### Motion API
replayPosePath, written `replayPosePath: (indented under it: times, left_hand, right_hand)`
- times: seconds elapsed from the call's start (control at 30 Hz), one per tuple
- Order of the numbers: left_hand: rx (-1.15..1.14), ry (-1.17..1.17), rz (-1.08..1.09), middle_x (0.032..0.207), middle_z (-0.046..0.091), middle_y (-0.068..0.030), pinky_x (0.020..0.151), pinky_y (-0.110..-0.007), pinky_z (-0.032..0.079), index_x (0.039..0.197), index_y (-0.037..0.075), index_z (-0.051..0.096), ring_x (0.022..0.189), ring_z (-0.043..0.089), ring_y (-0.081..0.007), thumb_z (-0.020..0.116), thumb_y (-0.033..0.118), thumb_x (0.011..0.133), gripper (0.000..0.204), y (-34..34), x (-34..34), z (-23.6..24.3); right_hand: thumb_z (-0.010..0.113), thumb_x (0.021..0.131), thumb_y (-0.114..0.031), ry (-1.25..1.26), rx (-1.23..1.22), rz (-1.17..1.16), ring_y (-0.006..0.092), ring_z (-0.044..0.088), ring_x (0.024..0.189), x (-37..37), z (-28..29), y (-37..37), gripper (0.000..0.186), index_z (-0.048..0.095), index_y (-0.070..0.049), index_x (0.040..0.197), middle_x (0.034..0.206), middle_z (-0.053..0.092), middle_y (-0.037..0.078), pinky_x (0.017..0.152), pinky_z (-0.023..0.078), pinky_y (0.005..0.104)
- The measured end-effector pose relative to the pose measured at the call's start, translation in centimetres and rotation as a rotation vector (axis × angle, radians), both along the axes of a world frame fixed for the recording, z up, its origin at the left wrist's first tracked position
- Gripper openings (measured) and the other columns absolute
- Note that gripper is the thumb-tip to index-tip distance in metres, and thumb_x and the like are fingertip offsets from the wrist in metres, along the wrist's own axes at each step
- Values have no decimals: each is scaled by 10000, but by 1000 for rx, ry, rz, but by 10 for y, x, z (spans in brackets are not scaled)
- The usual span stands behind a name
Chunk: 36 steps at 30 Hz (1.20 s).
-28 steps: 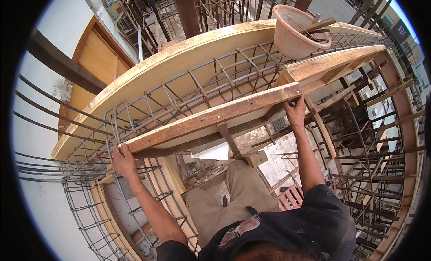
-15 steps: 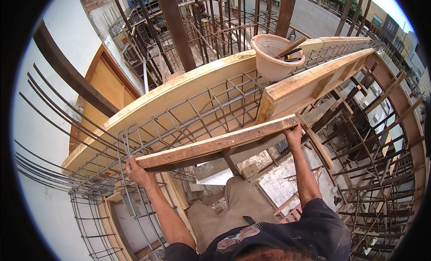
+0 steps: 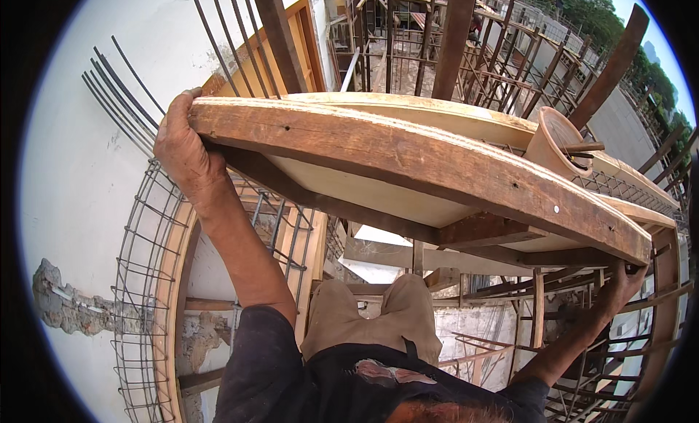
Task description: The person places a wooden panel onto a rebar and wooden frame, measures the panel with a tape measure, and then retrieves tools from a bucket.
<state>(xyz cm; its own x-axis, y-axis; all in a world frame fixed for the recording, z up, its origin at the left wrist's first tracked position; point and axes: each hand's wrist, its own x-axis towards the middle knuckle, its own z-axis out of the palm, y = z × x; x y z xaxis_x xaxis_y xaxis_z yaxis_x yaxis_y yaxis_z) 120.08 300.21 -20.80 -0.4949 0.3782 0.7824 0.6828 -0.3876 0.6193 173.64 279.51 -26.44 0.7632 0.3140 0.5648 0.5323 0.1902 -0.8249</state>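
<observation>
A wooden formwork panel (image 3: pixel 408 157), a plywood sheet framed with dark timber battens, is held up across my front, tilted so its battened side faces me. My left hand (image 3: pixel 188 143) grips its left end, fingers hooked over the upper corner. At the far right end my right hand (image 3: pixel 625 285) clasps the panel's lower corner from beneath; some of its fingers are hidden behind the timber. Behind the panel runs a formwork board (image 3: pixel 480 117) along the beam, with the rebar cage (image 3: pixel 619 186) beside it, mostly covered by the panel.
A clay-coloured bucket (image 3: pixel 542 150) with tools stands on the beam at the right. Rebar ends (image 3: pixel 120 95) jut out near the white wall (image 3: pixel 80 175). Another rebar cage (image 3: pixel 138 277) curves down the left side. Timber props (image 3: pixel 539 306) and scaffolding lie below on the right.
The panel has come up closer to me, its left end raised and its right end lowered. My hands moved with it, still gripping both ends. The view has turned to the left.
</observation>
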Motion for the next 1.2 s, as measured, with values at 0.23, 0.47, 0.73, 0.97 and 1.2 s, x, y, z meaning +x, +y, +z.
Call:
replayPosePath:
  times: [0.23, 0.47, 0.73, 0.97, 1.2]
  left_hand:
    - [669, -626, -413, 913, 644, -235, 747, -396, 573, 1004, -119, 568, 860, 659, -307, 428, 91, 865, 288, -34, -43, 65]
    - [730, -999, -778, 883, 673, -174, 895, -478, 514, 806, -8, 671, 924, 646, -301, 475, 272, 755, 345, 31, -63, -46]
    - [633, -1082, -936, 641, 562, -2, 978, -457, 474, 533, 153, 568, 896, 586, -237, 528, 321, 807, 323, 5, -40, -151]
    - [496, -1109, -1094, 766, 644, -23, 1053, -485, 441, 711, 117, 643, 1004, 616, -245, 554, 277, 896, 260, -6, -61, -193]
    - [-215, -1142, -733, 1244, 616, -203, 1023, -422, 454, 1314, -61, 509, 1216, 560, -298, 600, 454, 911, 661, -28, -98, -220]
  right_hand:
    - [673, 832, -10, -292, 397, 187, 259, 588, 1115, 23, 41, 36, 455, 500, 66, 1246, 1248, 559, 198, 943, 500, 342]
    - [682, 912, -183, 87, 590, 472, 200, 547, 1183, -14, -73, 195, 499, 444, -62, 1333, 1319, 527, 75, 1013, 476, 367]
    - [678, 892, -119, 552, 398, 588, 229, 540, 1212, 13, -280, 172, 538, 450, -75, 1378, 1348, 538, 83, 1051, 436, 397]
    - [583, 871, -143, 794, 140, 1213, 324, 542, 1239, 73, -273, 119, 537, 485, -49, 1390, 1340, 561, 149, 1021, 468, 490]
    - [509, 946, -591, 808, -651, 888, 301, 576, 1188, 51, -204, 159, 761, 426, -1, 1418, 1359, 530, 180, 922, 512, 505]
